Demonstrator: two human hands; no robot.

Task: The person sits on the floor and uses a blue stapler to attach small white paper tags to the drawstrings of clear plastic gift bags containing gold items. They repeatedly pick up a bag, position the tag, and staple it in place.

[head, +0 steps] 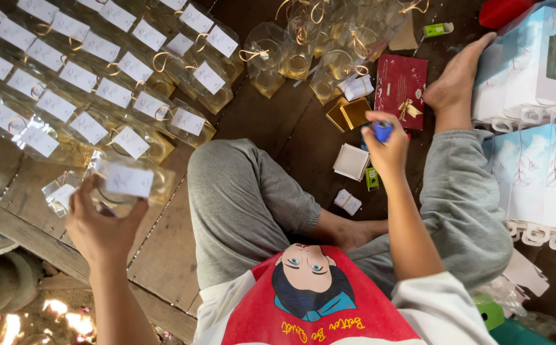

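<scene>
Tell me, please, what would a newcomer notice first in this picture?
Rows of clear gift packets with white tags fill the wooden floor at upper left. The left hand holds one such packet, while the right hand grips a blue object above a red box.

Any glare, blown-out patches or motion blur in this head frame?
Head view: glare flecks on the clear packets; sunlit ground at bottom left is blown out; white boxes are bright and slightly washed out; the left hand and its packet are slightly soft; the right hand with blue object is fairly sharp.

One red gift box, two small green boxes, one gold box.
</scene>
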